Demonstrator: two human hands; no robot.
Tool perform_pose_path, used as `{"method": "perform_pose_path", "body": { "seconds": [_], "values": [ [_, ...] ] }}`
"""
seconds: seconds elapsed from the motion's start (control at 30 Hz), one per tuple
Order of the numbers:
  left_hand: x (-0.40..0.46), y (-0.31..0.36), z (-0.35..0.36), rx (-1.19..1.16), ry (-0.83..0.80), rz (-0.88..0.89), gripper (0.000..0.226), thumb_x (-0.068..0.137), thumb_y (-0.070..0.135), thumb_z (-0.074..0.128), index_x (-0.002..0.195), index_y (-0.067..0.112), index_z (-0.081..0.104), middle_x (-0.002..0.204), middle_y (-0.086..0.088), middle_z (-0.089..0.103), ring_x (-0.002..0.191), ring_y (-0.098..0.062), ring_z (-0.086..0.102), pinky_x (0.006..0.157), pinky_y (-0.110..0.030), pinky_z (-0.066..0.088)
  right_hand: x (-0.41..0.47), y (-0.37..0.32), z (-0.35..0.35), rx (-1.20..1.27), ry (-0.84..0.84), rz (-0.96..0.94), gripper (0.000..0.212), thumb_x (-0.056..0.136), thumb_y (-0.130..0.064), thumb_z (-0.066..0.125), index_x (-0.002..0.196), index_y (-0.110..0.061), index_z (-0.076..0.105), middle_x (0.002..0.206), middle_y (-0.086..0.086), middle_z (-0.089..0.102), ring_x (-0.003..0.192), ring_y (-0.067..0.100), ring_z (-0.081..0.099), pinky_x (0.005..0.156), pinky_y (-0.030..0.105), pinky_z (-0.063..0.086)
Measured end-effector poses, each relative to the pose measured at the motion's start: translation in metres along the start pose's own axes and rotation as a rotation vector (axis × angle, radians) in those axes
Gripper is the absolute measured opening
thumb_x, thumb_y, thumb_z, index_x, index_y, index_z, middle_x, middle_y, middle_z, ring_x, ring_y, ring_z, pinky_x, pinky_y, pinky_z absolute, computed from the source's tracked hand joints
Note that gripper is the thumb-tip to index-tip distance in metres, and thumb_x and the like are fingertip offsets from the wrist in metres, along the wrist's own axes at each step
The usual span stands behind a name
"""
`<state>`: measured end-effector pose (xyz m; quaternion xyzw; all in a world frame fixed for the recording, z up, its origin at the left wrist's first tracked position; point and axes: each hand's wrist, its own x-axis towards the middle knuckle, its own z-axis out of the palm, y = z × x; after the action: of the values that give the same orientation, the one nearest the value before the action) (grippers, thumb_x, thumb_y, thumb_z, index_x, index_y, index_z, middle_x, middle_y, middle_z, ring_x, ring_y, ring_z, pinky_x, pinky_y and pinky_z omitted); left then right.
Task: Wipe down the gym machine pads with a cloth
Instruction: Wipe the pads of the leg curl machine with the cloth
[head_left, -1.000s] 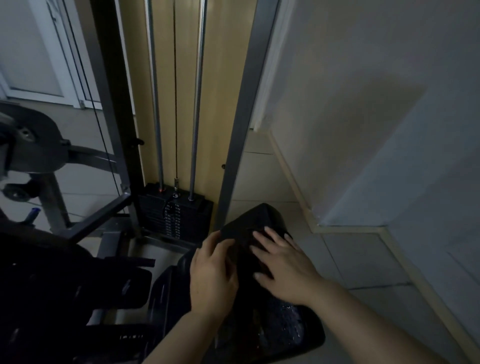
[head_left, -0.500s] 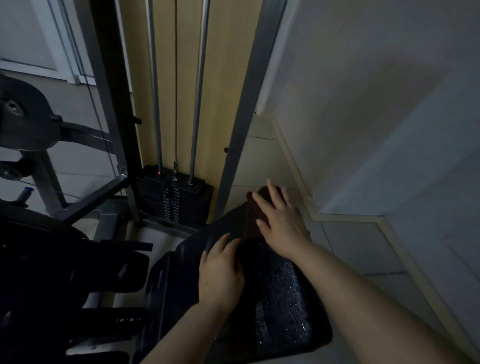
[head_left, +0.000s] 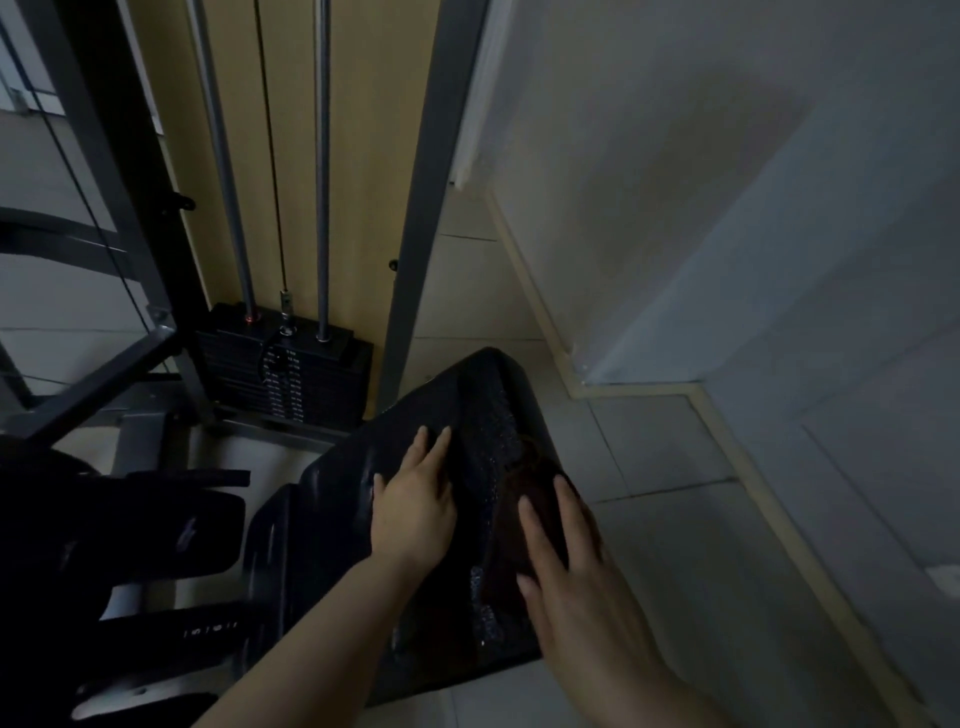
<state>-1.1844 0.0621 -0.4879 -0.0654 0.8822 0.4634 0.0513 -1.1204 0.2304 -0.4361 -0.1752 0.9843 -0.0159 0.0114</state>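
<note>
Both hands flat on black pad (head_left: 483, 415), weight stack (head_left: 283, 371) just behind.
Right hand (head_left: 566, 566), fingers spread, pressing dark brown cloth (head_left: 530, 499) near pad's right edge; left hand (head_left: 413, 506) flat, empty; pad speckled wet.

You're in a dim room: pale grey plaster wall (head_left: 701, 182) right, light tiled floor (head_left: 675, 545) near, yellow-beige wall panel (head_left: 363, 130) far, black weight stack (head_left: 280, 369) below it.

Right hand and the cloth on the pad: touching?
Touching. The head view shows the right hand pressed flat on the dark brown cloth, fingers overlapping it with no gap, on the black pad.
</note>
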Motion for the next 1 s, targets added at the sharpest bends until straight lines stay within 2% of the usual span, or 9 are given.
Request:
{"method": "perform_pose_path", "body": {
  "seconds": [0.1,0.17,0.4,0.47,0.53,0.6,0.77,0.9,1.0],
  "values": [
    [0.002,-0.003,0.002,0.007,0.009,-0.001,0.066,0.095,0.011,0.041,0.151,0.035,0.015,0.160,0.005,0.006,0.145,-0.016,0.017,0.118,-0.050,0.005,0.039,-0.001,-0.008,0.076,-0.048,-0.026,0.062,0.098,-0.031,0.043,0.152,-0.019,0.014,0.159,0.015,0.000,0.136,0.037,0.035,0.097,0.038,0.049],
    [0.004,-0.005,0.001,0.021,0.001,0.008,0.065,0.095,0.013,0.042,0.150,0.036,0.016,0.160,0.006,0.006,0.145,-0.014,0.018,0.118,-0.051,0.004,0.076,-0.001,-0.012,0.073,-0.049,0.006,0.060,0.102,-0.032,0.031,0.152,-0.021,0.000,0.159,0.012,-0.012,0.142,0.034,0.021,0.107,0.038,0.039],
    [0.003,-0.007,0.005,0.035,0.023,0.005,0.068,0.093,0.011,0.041,0.149,0.041,0.016,0.159,0.010,0.007,0.143,-0.013,0.021,0.117,-0.053,0.005,0.183,0.000,-0.010,0.108,-0.117,0.071,0.059,0.102,-0.029,0.033,0.153,-0.023,0.002,0.159,0.010,-0.006,0.141,0.037,0.018,0.113,0.042,0.027],
    [0.002,-0.009,0.005,-0.016,0.031,0.025,0.066,0.094,0.009,0.043,0.149,0.040,0.021,0.159,0.010,0.011,0.142,-0.015,0.026,0.117,-0.050,0.015,0.169,0.001,-0.011,0.132,-0.099,0.048,0.059,0.102,-0.029,0.033,0.152,-0.026,0.003,0.159,0.005,-0.012,0.143,0.034,0.015,0.113,0.041,0.028],
    [0.002,-0.010,0.006,-0.092,0.059,0.047,0.062,0.094,0.007,0.045,0.148,0.034,0.029,0.158,0.008,0.017,0.139,-0.016,0.031,0.115,-0.036,0.025,0.136,0.000,-0.012,0.120,-0.066,0.007,0.058,0.102,-0.028,0.034,0.152,-0.027,0.006,0.158,0.001,-0.018,0.143,0.032,0.015,0.111,0.039,0.033],
    [0.001,-0.011,0.006,-0.126,0.113,0.040,0.054,0.095,0.008,0.047,0.145,0.025,0.039,0.156,0.005,0.026,0.139,-0.015,0.032,0.107,-0.023,0.026,0.089,-0.001,-0.010,0.099,-0.041,-0.022,0.057,0.101,-0.028,0.037,0.152,-0.026,0.013,0.159,0.000,-0.018,0.142,0.032,0.019,0.108,0.037,0.037],
    [-0.009,-0.013,0.001,-0.122,0.182,0.072,0.041,0.093,0.013,0.052,0.134,0.019,0.054,0.145,0.002,0.042,0.133,-0.013,0.037,0.103,-0.020,0.027,-0.021,-0.003,-0.003,-0.064,0.035,-0.086,0.056,0.085,-0.034,0.052,0.138,-0.016,0.048,0.155,0.013,0.026,0.130,0.041,0.042,0.092,0.043,0.051],
    [-0.025,-0.020,-0.003,-0.116,0.210,0.095,0.040,0.090,0.010,0.055,0.129,0.018,0.058,0.139,0.003,0.047,0.128,-0.013,0.043,0.102,-0.020,0.032,0.002,0.001,0.001,-0.136,-0.015,-0.085,0.060,0.077,-0.030,0.072,0.132,-0.013,0.055,0.149,0.016,0.036,0.125,0.046,0.046,0.086,0.048,0.054],
    [-0.033,-0.028,0.001,-0.080,0.182,0.101,0.040,0.090,0.012,0.056,0.130,0.018,0.057,0.140,0.004,0.045,0.128,-0.013,0.044,0.099,-0.016,0.030,0.051,-0.002,-0.004,-0.143,-0.041,-0.108,0.052,0.091,-0.026,0.058,0.140,-0.015,0.045,0.156,0.010,0.023,0.135,0.046,0.031,0.099,0.050,0.046]
  ]
}}
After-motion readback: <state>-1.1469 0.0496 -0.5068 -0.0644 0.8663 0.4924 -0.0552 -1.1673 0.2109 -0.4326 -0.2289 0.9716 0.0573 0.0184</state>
